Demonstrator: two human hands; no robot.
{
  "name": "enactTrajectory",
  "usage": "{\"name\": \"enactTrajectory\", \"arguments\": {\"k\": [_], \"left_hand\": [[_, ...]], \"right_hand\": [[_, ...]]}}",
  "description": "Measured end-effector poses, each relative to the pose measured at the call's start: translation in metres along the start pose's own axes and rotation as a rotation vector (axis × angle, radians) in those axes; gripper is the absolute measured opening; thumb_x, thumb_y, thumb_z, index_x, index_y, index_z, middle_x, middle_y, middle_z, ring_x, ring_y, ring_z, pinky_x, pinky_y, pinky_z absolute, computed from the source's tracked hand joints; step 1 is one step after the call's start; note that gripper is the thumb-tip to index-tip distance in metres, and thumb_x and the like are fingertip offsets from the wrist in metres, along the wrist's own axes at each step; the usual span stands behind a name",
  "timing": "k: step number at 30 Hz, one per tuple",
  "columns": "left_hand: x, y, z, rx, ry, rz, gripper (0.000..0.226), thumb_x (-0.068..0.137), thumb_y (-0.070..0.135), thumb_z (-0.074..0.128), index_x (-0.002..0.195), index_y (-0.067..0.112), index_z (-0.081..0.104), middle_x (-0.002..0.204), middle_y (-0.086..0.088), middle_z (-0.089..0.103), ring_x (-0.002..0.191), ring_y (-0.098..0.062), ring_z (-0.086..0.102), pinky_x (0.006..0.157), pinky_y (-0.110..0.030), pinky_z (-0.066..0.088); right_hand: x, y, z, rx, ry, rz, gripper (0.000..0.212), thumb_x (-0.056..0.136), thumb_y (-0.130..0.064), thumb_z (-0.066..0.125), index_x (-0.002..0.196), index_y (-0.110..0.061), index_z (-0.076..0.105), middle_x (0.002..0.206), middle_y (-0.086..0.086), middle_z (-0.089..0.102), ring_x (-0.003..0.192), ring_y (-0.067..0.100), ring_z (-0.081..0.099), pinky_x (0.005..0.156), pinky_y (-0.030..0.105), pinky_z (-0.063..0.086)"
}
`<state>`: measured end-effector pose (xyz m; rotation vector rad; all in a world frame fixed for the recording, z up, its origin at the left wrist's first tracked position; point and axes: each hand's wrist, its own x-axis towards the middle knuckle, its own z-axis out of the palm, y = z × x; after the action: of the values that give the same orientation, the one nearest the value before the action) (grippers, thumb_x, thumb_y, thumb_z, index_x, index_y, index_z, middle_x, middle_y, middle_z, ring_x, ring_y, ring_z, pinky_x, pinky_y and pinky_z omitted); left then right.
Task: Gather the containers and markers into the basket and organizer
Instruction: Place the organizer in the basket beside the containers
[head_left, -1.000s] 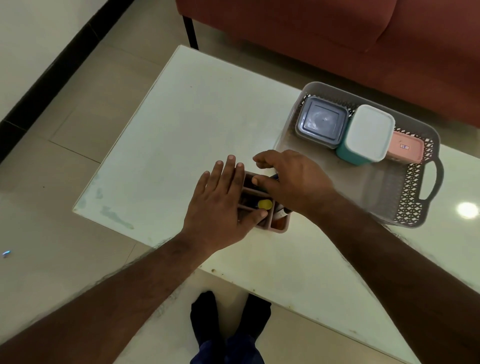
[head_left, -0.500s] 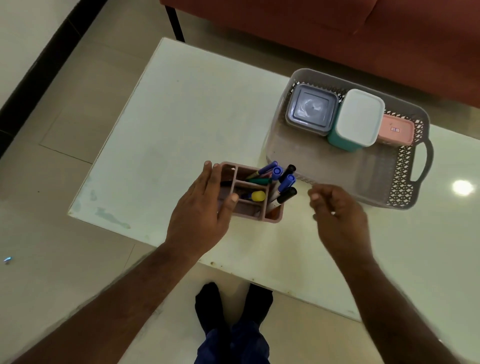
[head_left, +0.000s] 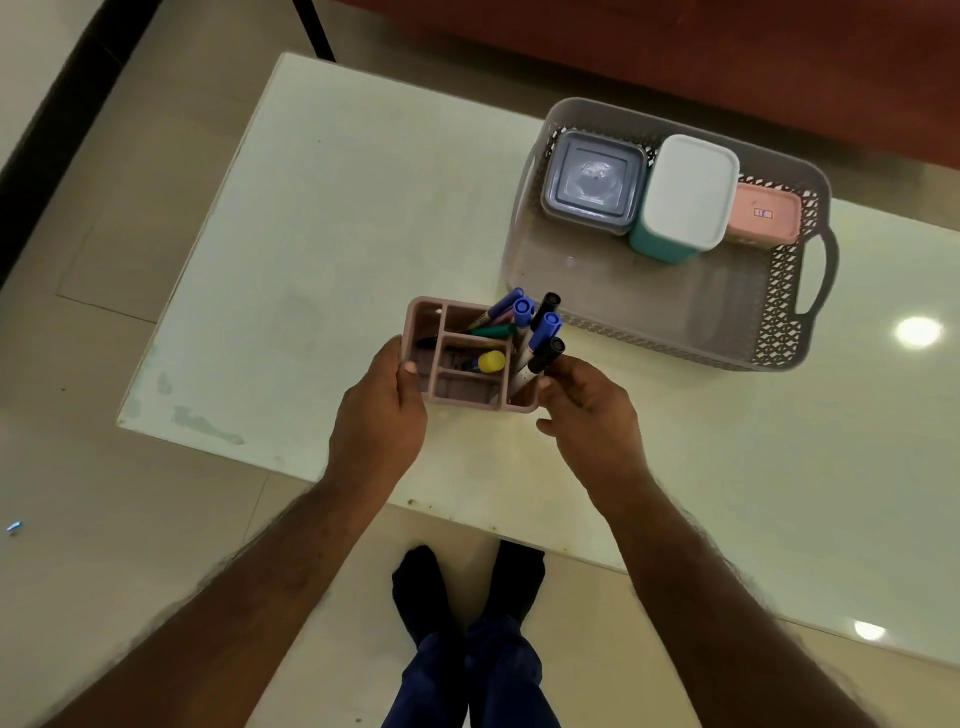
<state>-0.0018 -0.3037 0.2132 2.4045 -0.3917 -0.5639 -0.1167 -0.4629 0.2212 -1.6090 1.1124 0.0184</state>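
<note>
A pink organizer (head_left: 457, 387) with several compartments stands on the white table (head_left: 337, 234) and holds several markers (head_left: 537, 332) with blue, black, green and yellow caps. My left hand (head_left: 382, 415) grips its left side, thumb on the rim. My right hand (head_left: 589, 415) holds its right side, fingers curled against the wall by the black-capped marker. A grey basket (head_left: 779, 343) behind it holds a grey container (head_left: 595, 182), a teal container with a white lid (head_left: 685, 195) and a pink container (head_left: 763, 215).
The table's near edge runs just under my wrists, with my feet (head_left: 467, 587) on the tiled floor below. A red sofa (head_left: 675, 52) stands behind the table. The left half of the tabletop carries nothing.
My right hand came back from the right and now holds the organizer's right side. My left hand shifted from resting over the organizer to gripping its left wall.
</note>
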Motion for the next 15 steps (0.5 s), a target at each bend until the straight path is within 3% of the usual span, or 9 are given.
{"name": "enactTrajectory", "arguments": {"k": [4,10,15], "left_hand": [[0.001,0.004,-0.001,-0.011,0.012,-0.019,0.032,0.105,0.027,0.036,0.130,0.020,0.055,0.103,0.004,0.069,0.069,-0.006,0.053,0.056,-0.011,0.033],[-0.013,0.009,-0.012,0.000,0.038,0.001,0.028,0.104,0.023,0.039,0.123,0.018,0.059,0.096,0.002,0.070,0.063,0.000,0.053,0.049,-0.007,0.037],[-0.036,0.032,-0.035,0.007,0.048,0.073,0.027,0.103,0.027,0.040,0.120,0.023,0.061,0.078,0.015,0.063,0.068,0.010,0.058,0.051,-0.004,0.039]], "right_hand": [[-0.002,-0.003,0.004,-0.020,0.010,-0.015,0.033,0.095,-0.022,0.059,0.127,-0.030,0.063,0.110,-0.013,0.073,0.101,0.009,0.068,0.094,0.042,0.055],[-0.013,-0.011,0.005,-0.099,0.029,-0.004,0.030,0.091,-0.021,0.061,0.121,-0.025,0.068,0.105,-0.011,0.074,0.097,0.008,0.068,0.092,0.038,0.055],[-0.033,-0.023,-0.018,-0.124,0.049,-0.015,0.024,0.093,-0.026,0.060,0.114,-0.026,0.070,0.101,-0.011,0.073,0.094,0.008,0.067,0.089,0.036,0.056]]}}
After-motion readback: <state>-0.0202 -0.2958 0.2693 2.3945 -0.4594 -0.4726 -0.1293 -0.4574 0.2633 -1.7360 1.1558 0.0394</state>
